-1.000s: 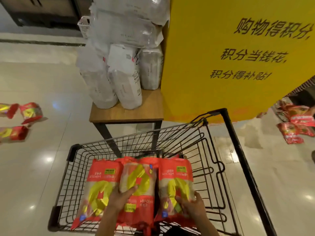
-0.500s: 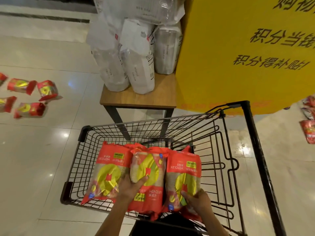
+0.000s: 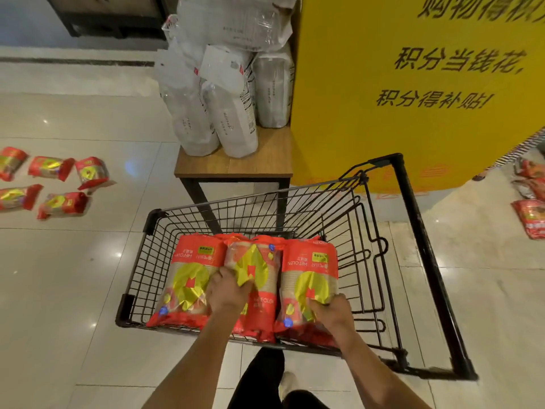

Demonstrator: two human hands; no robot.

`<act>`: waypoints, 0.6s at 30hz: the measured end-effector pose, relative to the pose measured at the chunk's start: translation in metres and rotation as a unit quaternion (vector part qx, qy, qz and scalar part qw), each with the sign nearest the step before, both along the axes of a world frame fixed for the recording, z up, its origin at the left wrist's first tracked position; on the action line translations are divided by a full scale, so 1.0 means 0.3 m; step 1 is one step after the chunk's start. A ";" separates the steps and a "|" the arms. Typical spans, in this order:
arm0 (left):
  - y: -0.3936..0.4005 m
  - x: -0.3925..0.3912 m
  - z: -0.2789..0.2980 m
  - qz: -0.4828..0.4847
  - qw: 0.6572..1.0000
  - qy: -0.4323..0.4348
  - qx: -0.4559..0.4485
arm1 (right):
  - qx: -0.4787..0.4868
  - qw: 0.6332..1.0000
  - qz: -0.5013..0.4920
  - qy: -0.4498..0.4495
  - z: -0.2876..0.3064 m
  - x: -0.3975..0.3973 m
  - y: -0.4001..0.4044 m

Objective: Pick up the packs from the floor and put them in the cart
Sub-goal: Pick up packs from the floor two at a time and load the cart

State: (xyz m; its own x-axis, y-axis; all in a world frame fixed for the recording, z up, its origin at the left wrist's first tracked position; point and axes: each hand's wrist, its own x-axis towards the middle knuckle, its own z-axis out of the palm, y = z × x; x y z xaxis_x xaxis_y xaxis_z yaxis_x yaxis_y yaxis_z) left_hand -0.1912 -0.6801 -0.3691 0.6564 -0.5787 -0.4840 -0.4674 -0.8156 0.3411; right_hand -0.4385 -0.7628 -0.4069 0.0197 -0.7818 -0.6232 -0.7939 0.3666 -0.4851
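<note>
Near edge: two bare forearms reaching forward over a dark trouser leg (image 3: 262,376) and shoe. Left hand (image 3: 228,292) laid on the seam between left pack (image 3: 188,278) and middle pack (image 3: 259,290), fingers curled over the middle pack's near-left edge, thumb out across its foil face. Right hand (image 3: 331,312) gripping the lower part of the right pack (image 3: 309,276), fingers wrapped round its right side, thumb on its face. Three red-and-yellow packs side by side, touching, lengthwise inside the black wire cart (image 3: 368,261), filling its left and middle; right portion of the basket bare wire. Beyond the cart: wooden side table (image 3: 236,166) on dark legs, bearing white sacks (image 3: 224,113), upright and leaning together. Right of the table: yellow sign panel (image 3: 413,128) with dark characters. Far left on the pale tiled floor (image 3: 73,276): five scattered red packs (image 3: 63,203), well apart from the cart. Far right edge: more red packs (image 3: 530,216) on the floor, partly cut off.
</note>
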 end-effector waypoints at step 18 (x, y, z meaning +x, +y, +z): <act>0.591 0.298 0.473 -0.001 0.974 -0.153 -0.169 | -0.299 0.882 0.365 -0.010 0.673 0.662 0.282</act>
